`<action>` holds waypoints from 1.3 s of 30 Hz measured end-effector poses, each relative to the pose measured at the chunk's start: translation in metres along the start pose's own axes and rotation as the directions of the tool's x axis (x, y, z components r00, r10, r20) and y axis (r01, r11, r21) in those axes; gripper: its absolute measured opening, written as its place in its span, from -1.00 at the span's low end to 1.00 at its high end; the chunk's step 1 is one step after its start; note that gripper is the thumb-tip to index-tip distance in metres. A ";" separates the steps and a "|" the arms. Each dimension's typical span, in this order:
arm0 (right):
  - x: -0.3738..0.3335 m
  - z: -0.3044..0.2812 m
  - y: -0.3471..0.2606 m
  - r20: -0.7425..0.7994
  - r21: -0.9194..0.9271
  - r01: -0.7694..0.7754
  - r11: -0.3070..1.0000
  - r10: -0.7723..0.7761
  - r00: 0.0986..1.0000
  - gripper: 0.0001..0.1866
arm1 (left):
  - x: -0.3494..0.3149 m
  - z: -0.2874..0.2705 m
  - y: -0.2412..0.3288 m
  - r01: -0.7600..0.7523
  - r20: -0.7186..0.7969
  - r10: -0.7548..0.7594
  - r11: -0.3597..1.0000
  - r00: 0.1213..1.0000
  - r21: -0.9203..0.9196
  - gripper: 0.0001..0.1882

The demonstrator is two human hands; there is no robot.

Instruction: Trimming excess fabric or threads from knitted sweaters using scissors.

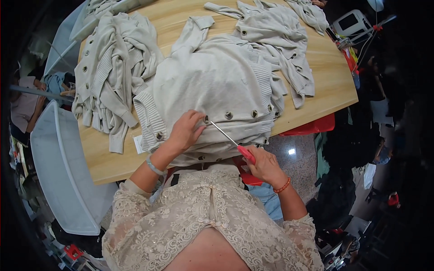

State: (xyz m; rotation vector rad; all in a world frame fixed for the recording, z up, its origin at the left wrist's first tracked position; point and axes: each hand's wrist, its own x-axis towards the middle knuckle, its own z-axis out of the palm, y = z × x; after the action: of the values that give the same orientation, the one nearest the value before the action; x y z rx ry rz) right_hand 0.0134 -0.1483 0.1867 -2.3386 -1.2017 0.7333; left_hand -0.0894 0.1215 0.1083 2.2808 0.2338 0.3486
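Note:
A pale grey knit cardigan (203, 81) with ribbed edges and dark buttons lies spread across the table in front of me. My left hand (184, 132) rests on its near part, thumb and fingertips gripping the cloth beside a dark button (206, 119). In my right hand (263, 166) is a red-handled tool (246, 154), like a screwdriver, with a thin straight metal shaft. Its tip reaches the cardigan right next to that button. More dark buttons (228, 115) run along the strip to the right.
Similar pale knit cardigans lie heaped on the wooden table (323, 86), one pile (113, 67) at left and another (282, 40) at far right. White plastic bins (63, 180) stand along the left side. A red bag (312, 126) sits below the table's right edge.

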 end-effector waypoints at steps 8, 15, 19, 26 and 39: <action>-0.012 0.006 0.005 0.139 -0.085 -0.084 0.993 0.095 0.986 -0.74 | 0.018 0.032 -0.041 0.132 0.215 -0.130 0.991 0.968 0.003 -0.68; -0.013 0.009 0.000 0.147 -0.038 -0.144 0.989 0.148 0.978 -0.73 | 0.023 0.025 -0.039 0.087 0.295 -0.085 0.996 0.952 0.009 -0.68; -0.018 0.014 0.000 0.103 0.028 -0.148 0.989 0.144 0.984 -0.73 | 0.026 0.022 -0.027 0.131 0.361 -0.141 0.990 0.922 0.053 -0.75; -0.031 0.015 0.022 -0.145 0.090 -0.166 0.982 0.178 0.973 -0.70 | 0.053 0.044 0.021 -0.259 0.096 0.252 0.963 0.963 0.072 -0.76; -0.052 0.011 0.029 -0.077 0.123 -0.374 0.919 0.385 0.920 -0.68 | 0.079 0.070 0.020 -0.337 0.310 0.316 0.941 0.897 0.015 -0.79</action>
State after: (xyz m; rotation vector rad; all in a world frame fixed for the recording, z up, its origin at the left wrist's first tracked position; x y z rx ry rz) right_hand -0.0008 -0.2058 0.1755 -2.5133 -0.6511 0.7714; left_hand 0.0091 0.0819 0.0923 2.4041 -0.3053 0.1541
